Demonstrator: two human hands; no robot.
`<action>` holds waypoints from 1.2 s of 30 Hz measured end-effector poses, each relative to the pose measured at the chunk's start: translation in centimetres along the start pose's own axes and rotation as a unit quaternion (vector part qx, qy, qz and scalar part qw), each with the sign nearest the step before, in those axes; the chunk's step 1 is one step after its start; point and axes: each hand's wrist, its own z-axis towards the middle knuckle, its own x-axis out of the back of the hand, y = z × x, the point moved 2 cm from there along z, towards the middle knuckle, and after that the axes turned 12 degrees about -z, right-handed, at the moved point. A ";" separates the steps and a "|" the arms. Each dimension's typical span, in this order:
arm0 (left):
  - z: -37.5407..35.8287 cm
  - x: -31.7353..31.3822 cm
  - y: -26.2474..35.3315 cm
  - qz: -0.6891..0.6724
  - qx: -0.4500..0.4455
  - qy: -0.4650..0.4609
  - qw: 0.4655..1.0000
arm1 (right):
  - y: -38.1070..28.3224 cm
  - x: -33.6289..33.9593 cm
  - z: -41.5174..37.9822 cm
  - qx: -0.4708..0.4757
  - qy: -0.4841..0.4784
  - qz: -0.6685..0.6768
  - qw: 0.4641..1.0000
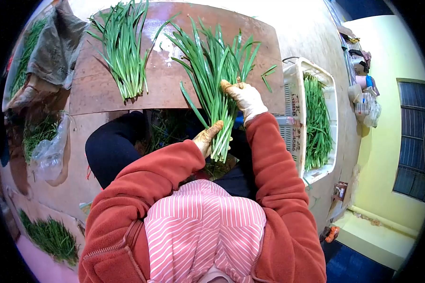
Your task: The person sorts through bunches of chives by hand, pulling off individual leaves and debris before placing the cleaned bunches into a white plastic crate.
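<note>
My left hand (207, 137), in a stained glove, is closed round the pale lower stems of a bunch of long green leaves (215, 70). Higher up on the same bunch, my right hand (244, 98), in a white and brown-stained glove, grips its right side. The leaf tips fan out over the brown board (170, 96), while the stem ends hang past its near edge. Another bunch (125, 52) lies on the board to the left. A few loose leaf pieces (268, 78) lie near the board's right edge.
A white crate (335, 118) holding green bunches stands on the right. Grey cloth (56, 47) partly covers more greens at the upper left. Below it is a clear plastic bag (49, 158). Another pile of greens (49, 238) lies at the lower left.
</note>
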 end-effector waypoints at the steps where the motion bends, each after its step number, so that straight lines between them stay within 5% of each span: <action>1: -0.1 -0.1 0.1 0.003 -0.009 -0.004 1.000 | -0.3 0.2 -0.3 0.000 0.006 -0.013 1.000; 8: 0.1 -0.1 0.2 0.053 0.013 0.070 0.996 | 0.8 0.0 -0.7 0.147 0.110 -0.059 0.981; 15: 0.7 1.0 -0.5 0.007 -0.052 0.100 0.994 | -3.5 -0.3 -8.7 0.378 0.305 -0.207 0.849; 17: -0.2 -1.0 0.0 -0.001 -0.024 0.129 0.991 | -3.5 0.3 -10.7 0.353 0.182 0.014 0.918; 19: 1.0 1.0 0.2 -0.004 0.032 0.033 0.999 | -0.8 0.6 -12.6 0.216 0.039 0.406 0.887; 21: 0.2 -0.5 1.6 0.087 0.041 0.034 0.995 | 2.3 4.6 -15.9 0.171 0.136 0.387 0.896; 23: 0.1 -0.3 1.9 0.080 0.056 -0.017 0.995 | 8.3 7.9 -17.5 0.209 0.196 0.329 0.900; 29: 0.3 0.3 2.6 0.131 0.057 -0.074 0.987 | 29.3 12.6 -29.4 -0.100 0.496 0.240 0.828; 30: 0.5 0.5 2.7 0.135 0.059 -0.075 0.986 | 34.1 12.4 -31.6 -0.146 0.517 0.266 0.800; 32: 0.6 0.3 2.6 0.150 0.045 -0.063 0.986 | 42.7 12.6 -37.3 -0.351 0.552 0.082 0.752; 33: 0.8 0.6 2.6 0.153 0.033 -0.034 0.987 | 44.0 12.5 -40.5 -0.337 0.602 0.137 0.711; 34: 0.9 0.6 2.5 0.161 0.045 -0.029 0.986 | 48.7 13.0 -44.3 -0.501 0.536 0.018 0.679; 35: 0.7 0.5 2.9 0.167 0.048 -0.021 0.985 | 49.7 13.0 -47.7 -0.543 0.544 -0.090 0.633; 36: 0.8 0.6 2.6 0.158 0.050 -0.021 0.986 | 48.8 14.1 -49.9 -0.674 0.378 -0.236 0.590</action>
